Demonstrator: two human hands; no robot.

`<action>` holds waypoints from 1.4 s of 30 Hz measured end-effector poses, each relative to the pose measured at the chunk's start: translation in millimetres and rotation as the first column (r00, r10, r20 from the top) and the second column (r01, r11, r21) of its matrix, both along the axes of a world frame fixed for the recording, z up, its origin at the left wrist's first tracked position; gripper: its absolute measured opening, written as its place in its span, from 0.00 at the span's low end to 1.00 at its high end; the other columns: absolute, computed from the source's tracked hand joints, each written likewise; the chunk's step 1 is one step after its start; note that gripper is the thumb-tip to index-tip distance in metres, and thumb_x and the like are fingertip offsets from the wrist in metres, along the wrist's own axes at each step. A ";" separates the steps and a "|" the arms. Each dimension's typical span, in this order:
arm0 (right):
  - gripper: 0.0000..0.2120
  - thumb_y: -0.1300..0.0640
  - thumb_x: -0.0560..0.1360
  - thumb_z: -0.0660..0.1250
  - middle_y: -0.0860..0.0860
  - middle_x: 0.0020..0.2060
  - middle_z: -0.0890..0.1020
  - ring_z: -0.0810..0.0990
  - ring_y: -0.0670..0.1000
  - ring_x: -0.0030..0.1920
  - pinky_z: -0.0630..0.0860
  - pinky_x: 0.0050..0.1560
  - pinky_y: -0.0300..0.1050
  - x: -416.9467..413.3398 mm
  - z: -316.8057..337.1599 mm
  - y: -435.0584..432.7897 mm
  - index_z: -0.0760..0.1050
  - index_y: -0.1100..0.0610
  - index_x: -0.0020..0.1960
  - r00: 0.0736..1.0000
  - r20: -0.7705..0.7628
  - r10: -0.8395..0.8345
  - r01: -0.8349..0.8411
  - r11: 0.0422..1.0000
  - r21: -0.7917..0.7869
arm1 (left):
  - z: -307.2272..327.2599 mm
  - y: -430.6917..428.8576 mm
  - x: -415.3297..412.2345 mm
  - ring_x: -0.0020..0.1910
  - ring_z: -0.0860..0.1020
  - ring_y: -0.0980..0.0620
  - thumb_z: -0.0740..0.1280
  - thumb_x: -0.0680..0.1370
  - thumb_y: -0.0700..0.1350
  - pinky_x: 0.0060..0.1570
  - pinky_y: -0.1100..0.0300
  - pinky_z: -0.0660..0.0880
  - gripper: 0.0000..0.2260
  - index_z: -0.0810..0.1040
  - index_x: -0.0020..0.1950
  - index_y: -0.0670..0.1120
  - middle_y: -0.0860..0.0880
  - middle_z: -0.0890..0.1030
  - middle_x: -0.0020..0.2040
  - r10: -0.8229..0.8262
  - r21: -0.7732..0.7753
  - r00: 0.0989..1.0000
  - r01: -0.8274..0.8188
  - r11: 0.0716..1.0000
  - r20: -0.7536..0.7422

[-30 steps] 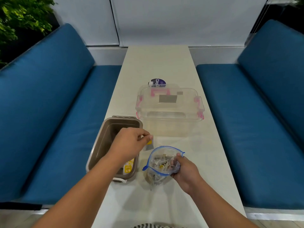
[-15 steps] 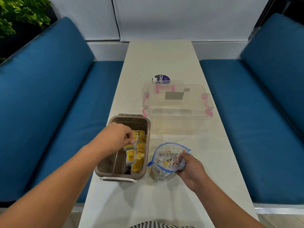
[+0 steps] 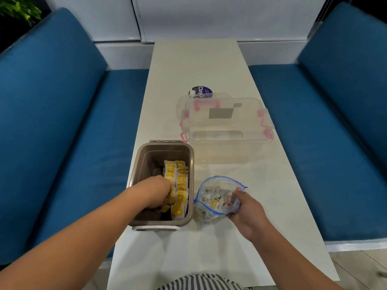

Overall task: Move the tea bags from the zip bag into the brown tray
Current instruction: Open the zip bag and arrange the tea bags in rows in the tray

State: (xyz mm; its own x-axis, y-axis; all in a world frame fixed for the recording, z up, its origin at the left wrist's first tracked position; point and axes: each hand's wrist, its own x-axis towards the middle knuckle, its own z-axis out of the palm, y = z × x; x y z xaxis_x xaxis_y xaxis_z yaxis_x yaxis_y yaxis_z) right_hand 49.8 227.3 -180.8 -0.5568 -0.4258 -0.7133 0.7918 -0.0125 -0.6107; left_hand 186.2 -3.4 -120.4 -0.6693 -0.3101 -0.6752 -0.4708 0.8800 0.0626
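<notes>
The left hand (image 3: 160, 192) in the brown tray (image 3: 161, 223), the right hand (image 3: 246, 210) on the zip bag (image 3: 213, 198)
The left fingers are hidden among tea bags (image 3: 180, 183) along the tray's right wall, so I cannot tell their grip. Just right of the tray, curled right fingers clutch the open bag's side.

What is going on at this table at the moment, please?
A person is moving tea bags from a zip bag into a brown tray. The left hand is down inside the tray beside the row already there; whether it holds one is hidden. The right hand grips the open zip bag on the table, more inside.
</notes>
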 end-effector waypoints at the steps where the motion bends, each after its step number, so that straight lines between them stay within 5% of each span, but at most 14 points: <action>1: 0.08 0.56 0.85 0.62 0.56 0.41 0.80 0.82 0.53 0.37 0.79 0.46 0.52 1.1 -0.1 0.5 0.74 0.60 0.51 1.000 0.009 -0.005 0.006 1.000 -0.006 | -2.5 -0.1 -1.9 0.46 0.82 0.46 0.69 0.75 0.40 0.47 0.56 0.79 0.07 0.83 0.51 0.45 0.45 0.82 0.47 0.005 -0.016 1.000 -0.005 1.000 -0.001; 7: 0.07 0.57 0.85 0.62 0.55 0.40 0.80 0.82 0.52 0.35 0.79 0.46 0.52 8.1 -0.5 4.5 0.74 0.60 0.50 0.999 0.019 -0.034 0.034 0.999 -0.027 | -12.6 -4.9 -9.0 0.47 0.81 0.48 0.69 0.75 0.39 0.49 0.57 0.79 0.09 0.83 0.54 0.47 0.47 0.82 0.49 0.058 -0.052 0.997 -0.061 0.997 -0.057; 14: 0.11 0.54 0.85 0.62 0.58 0.45 0.81 0.82 0.57 0.44 0.81 0.52 0.56 14.3 -7.9 6.3 0.75 0.62 0.54 0.997 -0.048 -0.061 0.061 0.998 -0.004 | -18.4 -3.3 -10.2 0.51 0.81 0.47 0.71 0.76 0.41 0.57 0.54 0.79 0.12 0.81 0.59 0.46 0.46 0.82 0.55 0.077 -0.042 0.997 -0.077 0.996 0.008; 17: 0.13 0.53 0.85 0.62 0.59 0.55 0.84 0.84 0.59 0.53 0.81 0.54 0.56 15.9 -10.6 7.9 0.77 0.62 0.60 0.994 -0.092 -0.057 0.061 0.997 0.040 | -14.0 -4.5 -9.7 0.51 0.81 0.47 0.71 0.76 0.42 0.56 0.54 0.79 0.11 0.82 0.58 0.46 0.46 0.81 0.54 0.063 -0.034 0.998 -0.064 0.997 -0.026; 24: 0.09 0.50 0.83 0.66 0.54 0.52 0.87 0.84 0.55 0.51 0.77 0.51 0.49 20.8 -3.5 15.4 0.80 0.53 0.59 0.974 -0.178 0.143 -0.113 0.980 0.166 | 36.0 -7.9 -13.4 0.45 0.78 0.55 0.72 0.76 0.50 0.44 0.62 0.73 0.04 0.80 0.49 0.54 0.55 0.80 0.45 0.103 -0.015 0.936 -0.115 0.993 -0.336; 31: 0.13 0.53 0.79 0.72 0.55 0.39 0.83 0.78 0.53 0.36 0.79 0.41 0.48 17.0 -4.8 27.8 0.82 0.63 0.56 0.951 -0.077 0.299 -0.274 0.934 0.231 | 73.9 53.1 -39.0 0.44 0.79 0.56 0.72 0.76 0.48 0.46 0.62 0.73 0.03 0.82 0.48 0.52 0.55 0.83 0.43 0.162 0.160 0.760 -0.077 0.984 -0.629; 35: 0.05 0.63 0.79 0.69 0.58 0.40 0.85 0.81 0.58 0.41 0.82 0.47 0.53 13.8 -3.0 29.7 0.81 0.62 0.54 0.951 -0.033 0.308 -0.298 0.939 0.173 | 50.9 94.5 -57.7 0.47 0.80 0.55 0.71 0.76 0.45 0.49 0.63 0.74 0.04 0.85 0.49 0.50 0.53 0.85 0.47 0.139 0.218 0.805 -0.013 0.976 -0.577; 42: 0.11 0.69 0.79 0.64 0.57 0.48 0.88 0.85 0.60 0.50 0.81 0.51 0.53 1.6 1.1 39.5 0.82 0.60 0.57 0.951 -0.064 0.301 -0.294 0.950 0.102 | 3.1 131.2 -74.5 0.55 0.80 0.48 0.69 0.78 0.44 0.57 0.59 0.75 0.09 0.84 0.56 0.50 0.48 0.84 0.54 0.158 0.187 0.889 -0.083 0.979 -0.429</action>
